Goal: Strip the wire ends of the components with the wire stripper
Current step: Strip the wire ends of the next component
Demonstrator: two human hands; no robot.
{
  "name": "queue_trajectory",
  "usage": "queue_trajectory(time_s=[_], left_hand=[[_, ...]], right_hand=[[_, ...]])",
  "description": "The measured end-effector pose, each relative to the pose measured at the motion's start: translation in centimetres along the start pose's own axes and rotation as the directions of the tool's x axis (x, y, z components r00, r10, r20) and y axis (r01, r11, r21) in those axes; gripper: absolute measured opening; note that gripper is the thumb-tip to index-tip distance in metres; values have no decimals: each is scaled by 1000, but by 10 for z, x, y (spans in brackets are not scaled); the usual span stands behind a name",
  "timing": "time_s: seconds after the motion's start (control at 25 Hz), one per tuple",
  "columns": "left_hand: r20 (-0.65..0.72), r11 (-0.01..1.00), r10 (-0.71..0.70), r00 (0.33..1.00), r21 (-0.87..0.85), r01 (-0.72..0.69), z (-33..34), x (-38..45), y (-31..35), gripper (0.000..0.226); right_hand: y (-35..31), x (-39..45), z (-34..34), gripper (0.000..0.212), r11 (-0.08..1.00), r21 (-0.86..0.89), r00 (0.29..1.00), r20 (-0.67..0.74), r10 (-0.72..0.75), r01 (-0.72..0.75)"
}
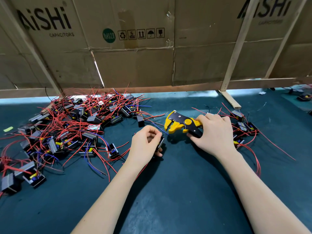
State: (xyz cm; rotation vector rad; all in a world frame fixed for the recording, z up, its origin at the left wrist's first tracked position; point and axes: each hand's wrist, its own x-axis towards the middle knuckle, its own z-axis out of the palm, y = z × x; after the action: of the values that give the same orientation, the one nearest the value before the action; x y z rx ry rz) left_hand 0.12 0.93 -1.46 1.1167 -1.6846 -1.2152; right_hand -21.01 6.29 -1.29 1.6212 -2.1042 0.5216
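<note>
The left hand (146, 142) hides most of one small black component (160, 143), pinching it at table (185, 191) centre. The right hand (215, 132) wraps one yellow wire stripper (181, 124) at 1 o'clock, its mouth gaping. The pile (72, 129) at 10 o'clock is too tangled to count.

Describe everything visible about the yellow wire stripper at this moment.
The wire stripper is yellow, plastic-looking, with a black plate carrying small screws and a round yellow pivot knob. Its jaws stand open, pointing left toward a blue wire whose end lies just short of them. The right hand wraps its handles, hiding most of them. It is held low over the dark green mat, roughly level.
</note>
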Motion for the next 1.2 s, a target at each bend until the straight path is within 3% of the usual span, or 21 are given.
queue_trajectory(time_s=[0.12,0.32,0.6,1.2], left_hand=[[4,999,22,1000,-29,-22,0,-1,2,9],[35,996,67,997,64,-69,-1,2,-1,6],[-28,1000,0,1000,28,1,-2,7,-8,10],[-37,993,-102,994,53,104,-4,9,-8,13]], right_hand=[[-3,-1,2,43,1000,-27,1000,27,9,-8],[-9,-2,5,46,999,-47,997,80,17,-13],[-16,-4,3,42,999,8,998,-48,-33,33],[-23,-2,0,35,998,-18,997,-22,-68,68]])
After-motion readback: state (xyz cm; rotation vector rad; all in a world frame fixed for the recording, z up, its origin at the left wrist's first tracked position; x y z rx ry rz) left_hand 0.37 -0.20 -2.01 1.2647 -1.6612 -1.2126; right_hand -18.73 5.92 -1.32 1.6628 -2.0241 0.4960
